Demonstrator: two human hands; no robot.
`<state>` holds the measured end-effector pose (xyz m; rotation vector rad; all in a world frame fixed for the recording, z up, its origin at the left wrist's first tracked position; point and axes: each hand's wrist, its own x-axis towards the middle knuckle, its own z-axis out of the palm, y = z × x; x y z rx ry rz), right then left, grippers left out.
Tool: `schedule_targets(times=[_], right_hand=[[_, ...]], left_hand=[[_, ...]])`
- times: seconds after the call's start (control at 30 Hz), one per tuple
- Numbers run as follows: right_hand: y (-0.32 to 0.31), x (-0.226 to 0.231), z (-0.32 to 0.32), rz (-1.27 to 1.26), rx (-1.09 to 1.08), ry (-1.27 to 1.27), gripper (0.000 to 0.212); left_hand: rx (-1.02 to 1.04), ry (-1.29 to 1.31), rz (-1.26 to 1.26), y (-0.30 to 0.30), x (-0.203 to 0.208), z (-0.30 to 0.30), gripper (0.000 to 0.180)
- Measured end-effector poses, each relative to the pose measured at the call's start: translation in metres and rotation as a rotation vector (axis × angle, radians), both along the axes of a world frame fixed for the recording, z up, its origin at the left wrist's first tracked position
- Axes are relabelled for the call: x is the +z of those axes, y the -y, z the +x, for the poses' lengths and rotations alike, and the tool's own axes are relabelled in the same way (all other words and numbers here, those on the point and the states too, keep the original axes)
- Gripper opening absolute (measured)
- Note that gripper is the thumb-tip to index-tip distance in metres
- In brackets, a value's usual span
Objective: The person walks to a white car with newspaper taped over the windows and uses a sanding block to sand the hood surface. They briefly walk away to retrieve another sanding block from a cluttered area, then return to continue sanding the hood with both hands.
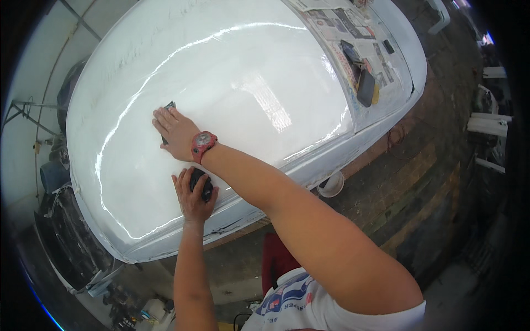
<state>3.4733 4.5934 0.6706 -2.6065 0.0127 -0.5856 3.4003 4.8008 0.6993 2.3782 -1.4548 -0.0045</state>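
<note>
A large, glossy white car body panel (221,71) lies in front of me, and both my hands rest on it. My right hand (175,132), with a red watch (203,141) at its wrist, presses down nearly flat over a thin dark pad (170,105). Only the edges of this pad show, so its kind is unclear. Nearer to me, my left hand (192,193) is curled around a black, rounded hand-sized block (202,184). That block sits against the panel close to its near edge.
Newspaper sheets (342,25) cover the panel's right end, with a dark phone (365,88) and several small items on them. A white bucket (331,185) stands on the floor below the near edge. White plastic chairs (488,126) are at far right, and black car parts (72,237) at left.
</note>
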Motion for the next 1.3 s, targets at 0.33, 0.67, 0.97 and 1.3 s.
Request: schedule_targets(times=[0.33, 0.67, 0.97, 1.3], right_hand=[[0.372, -0.094, -0.090, -0.232, -0.817, -0.131, 0.069], [-0.030, 0.002, 0.145, -0.074, 0.203, -0.099, 0.084], [0.412, -0.046, 0.012, 0.172, -0.593, -0.121, 0.054], [0.062, 0.018, -0.103, 0.082, 0.071, -0.008, 0.065]], left_hand=[[0.030, -0.055, -0.035, 0.003, -0.001, -0.002, 0.055], [0.097, -0.024, 0.073, -0.010, -0.003, 0.005, 0.054], [0.069, -0.012, 0.019, -0.015, -0.005, 0.000, 0.061], [0.065, -0.015, 0.029, -0.003, 0.005, 0.000, 0.053]])
